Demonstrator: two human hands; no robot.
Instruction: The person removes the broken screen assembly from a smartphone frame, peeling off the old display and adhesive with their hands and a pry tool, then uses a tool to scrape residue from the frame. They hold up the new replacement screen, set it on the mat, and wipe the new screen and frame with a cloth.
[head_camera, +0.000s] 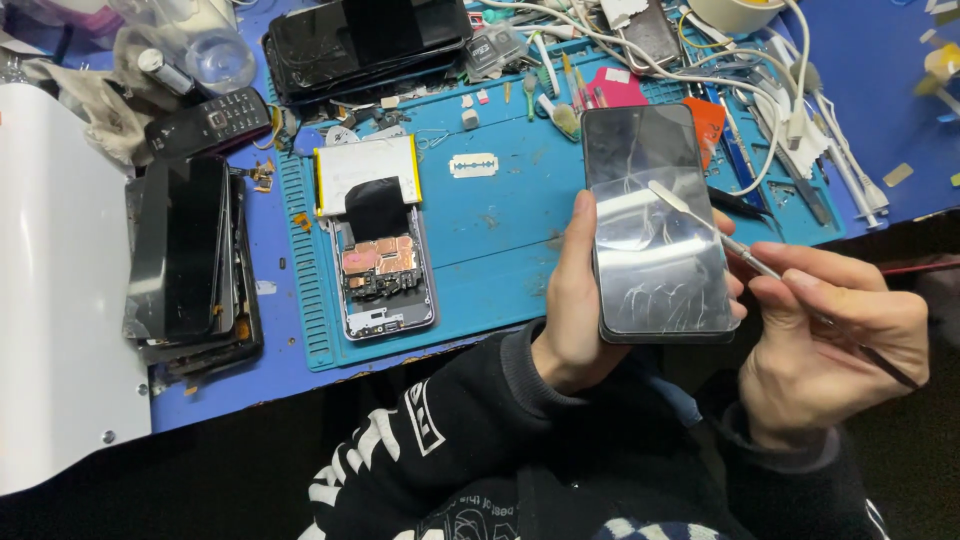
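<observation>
Gripping a phone (655, 225) upright near the tabletop's front edge, the left hand (575, 300) wraps around its left side, thumb along the edge and fingertips showing at the right side; the dark glass facing up is scored with pale scratches. The right hand (835, 335) is closed in a pen-like pinch on a thin metal spudger (725, 240), whose flat tip lies on the upper part of the glass. Black sleeves with white print fill the near foreground. Farther out, on the blue mat (500, 250), an opened phone (385, 275) lies flat toward the mat's left edge, its copper-coloured board showing, with a white battery (365, 165) edged in yellow and a black patch over its upper end. Just beyond, a razor blade (473, 165) lies bare on the mat. Left of the mat, a stack of dark screens (190, 255) sits beside a white sheet (55, 300) at the tabletop's left edge. At the far edge lie a keypad phone (210, 120), more black panels (365, 45), white cables (760, 90), an orange pick (708, 120) and small tools.
</observation>
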